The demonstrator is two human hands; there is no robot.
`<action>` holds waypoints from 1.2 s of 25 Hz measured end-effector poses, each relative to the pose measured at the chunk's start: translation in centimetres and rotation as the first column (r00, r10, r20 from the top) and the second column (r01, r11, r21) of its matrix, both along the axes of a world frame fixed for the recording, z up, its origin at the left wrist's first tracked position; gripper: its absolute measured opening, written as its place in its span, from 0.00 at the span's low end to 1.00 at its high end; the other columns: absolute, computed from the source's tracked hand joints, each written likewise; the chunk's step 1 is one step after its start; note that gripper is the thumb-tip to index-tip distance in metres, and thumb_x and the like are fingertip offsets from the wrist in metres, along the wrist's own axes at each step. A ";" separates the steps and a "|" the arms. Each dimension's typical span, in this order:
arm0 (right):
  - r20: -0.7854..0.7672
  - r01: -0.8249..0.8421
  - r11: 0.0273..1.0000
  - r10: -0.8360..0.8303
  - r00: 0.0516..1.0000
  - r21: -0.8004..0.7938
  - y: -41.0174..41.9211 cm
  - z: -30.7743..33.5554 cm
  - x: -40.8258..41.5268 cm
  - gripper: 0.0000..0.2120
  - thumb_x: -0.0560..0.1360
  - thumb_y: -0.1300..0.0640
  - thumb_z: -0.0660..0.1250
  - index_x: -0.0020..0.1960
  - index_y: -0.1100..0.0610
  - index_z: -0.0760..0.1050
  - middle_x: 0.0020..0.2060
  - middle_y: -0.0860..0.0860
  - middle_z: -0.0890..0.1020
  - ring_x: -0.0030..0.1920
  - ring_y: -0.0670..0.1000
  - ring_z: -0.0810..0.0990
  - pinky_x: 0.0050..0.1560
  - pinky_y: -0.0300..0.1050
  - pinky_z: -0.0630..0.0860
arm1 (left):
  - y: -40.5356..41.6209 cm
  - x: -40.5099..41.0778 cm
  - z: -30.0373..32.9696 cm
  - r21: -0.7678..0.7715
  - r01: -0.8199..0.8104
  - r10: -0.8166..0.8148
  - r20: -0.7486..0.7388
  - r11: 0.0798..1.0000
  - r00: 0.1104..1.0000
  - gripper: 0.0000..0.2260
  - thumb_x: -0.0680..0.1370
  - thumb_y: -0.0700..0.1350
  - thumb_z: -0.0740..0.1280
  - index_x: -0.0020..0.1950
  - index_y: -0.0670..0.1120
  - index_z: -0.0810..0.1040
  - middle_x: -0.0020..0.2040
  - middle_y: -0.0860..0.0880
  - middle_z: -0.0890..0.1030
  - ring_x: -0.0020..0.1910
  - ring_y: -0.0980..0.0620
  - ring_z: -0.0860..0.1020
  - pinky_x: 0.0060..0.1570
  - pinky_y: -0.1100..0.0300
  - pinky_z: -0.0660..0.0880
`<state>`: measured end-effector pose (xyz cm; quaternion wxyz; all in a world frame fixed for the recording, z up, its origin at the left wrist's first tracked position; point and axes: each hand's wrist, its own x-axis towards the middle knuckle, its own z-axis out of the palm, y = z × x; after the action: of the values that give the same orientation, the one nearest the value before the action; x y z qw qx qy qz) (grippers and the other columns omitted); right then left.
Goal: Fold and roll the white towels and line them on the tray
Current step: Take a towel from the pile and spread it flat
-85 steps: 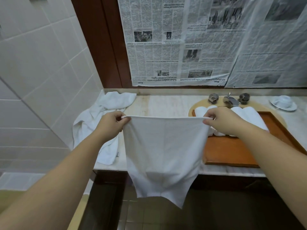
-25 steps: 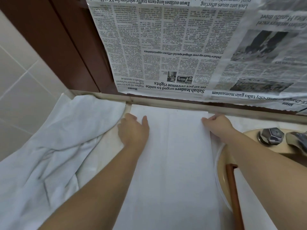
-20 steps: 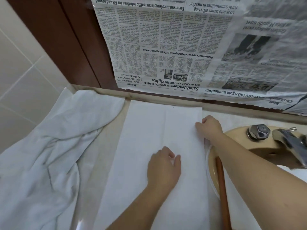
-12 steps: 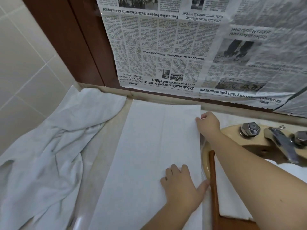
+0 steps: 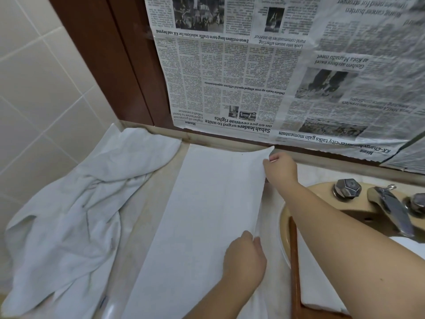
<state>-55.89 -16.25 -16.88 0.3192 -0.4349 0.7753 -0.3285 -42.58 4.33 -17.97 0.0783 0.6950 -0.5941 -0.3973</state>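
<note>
A white towel (image 5: 202, 217) lies spread flat on the counter, its long side running away from me. My right hand (image 5: 279, 169) pinches its far right corner and lifts that edge off the counter. My left hand (image 5: 245, 257) grips the same right edge nearer to me. The brown wooden tray (image 5: 294, 261) stands at the right over the basin, with white towel (image 5: 322, 279) lying in it under my right forearm.
A crumpled heap of white towels (image 5: 76, 215) lies at the left against the tiled wall. A beige basin (image 5: 285, 226) with chrome taps (image 5: 388, 206) sits at the right. Newspaper (image 5: 253, 77) covers the wall behind the counter.
Held up earlier, the towel was laid flat and smoothed by my left hand. Now both hands have taken hold of its right edge and the far corner has risen.
</note>
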 end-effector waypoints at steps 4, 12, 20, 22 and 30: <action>0.091 -0.007 0.995 0.016 0.996 -0.102 -0.7 0.2 3.8 0.03 0.75 0.58 0.67 0.44 0.51 0.73 0.41 0.48 0.80 0.40 0.55 0.83 0.47 0.58 0.85 | 0.0 3.7 0.3 -0.041 -0.233 0.221 -0.196 0.972 0.955 0.16 0.87 0.54 0.55 0.42 0.48 0.68 0.35 0.51 0.76 0.33 0.53 0.74 0.38 0.54 0.72; 0.039 -0.140 0.981 0.146 0.988 -0.132 -3.9 -0.2 13.8 0.03 0.76 0.58 0.67 0.45 0.51 0.74 0.48 0.49 0.79 0.47 0.54 0.82 0.48 0.48 0.80 | -2.6 12.5 2.4 -0.185 -0.516 0.477 -0.218 0.837 0.851 0.18 0.87 0.53 0.55 0.41 0.47 0.69 0.32 0.49 0.75 0.31 0.52 0.74 0.32 0.57 0.67; -0.061 -0.304 0.953 0.303 0.951 -0.005 -5.9 -3.7 19.9 0.03 0.78 0.56 0.66 0.50 0.54 0.74 0.44 0.50 0.81 0.45 0.53 0.81 0.48 0.51 0.81 | -3.8 18.1 -1.3 -0.098 -0.573 0.567 -0.086 0.814 0.819 0.16 0.87 0.55 0.54 0.44 0.50 0.71 0.34 0.51 0.78 0.34 0.51 0.79 0.37 0.54 0.74; -0.105 -0.351 0.936 0.353 0.930 0.040 -6.3 -4.9 20.4 0.04 0.78 0.54 0.66 0.51 0.54 0.74 0.46 0.51 0.81 0.46 0.54 0.81 0.47 0.50 0.81 | -3.9 18.7 -2.3 -0.061 -0.570 0.567 -0.059 0.820 0.822 0.17 0.87 0.56 0.53 0.44 0.50 0.71 0.34 0.51 0.78 0.34 0.51 0.78 0.38 0.54 0.75; -0.286 -0.391 0.910 0.415 0.864 0.138 -5.7 -6.5 18.2 0.19 0.80 0.38 0.65 0.56 0.54 0.73 0.54 0.51 0.74 0.50 0.55 0.78 0.49 0.49 0.77 | -3.8 17.8 -2.8 -0.006 -0.465 0.465 0.055 0.885 0.884 0.17 0.86 0.57 0.52 0.43 0.49 0.68 0.34 0.52 0.76 0.34 0.52 0.77 0.36 0.55 0.72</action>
<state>-37.67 -21.91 -23.43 0.2718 -0.6208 0.7193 -0.1529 -24.81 0.51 -20.74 0.1522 0.8280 -0.4109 -0.3500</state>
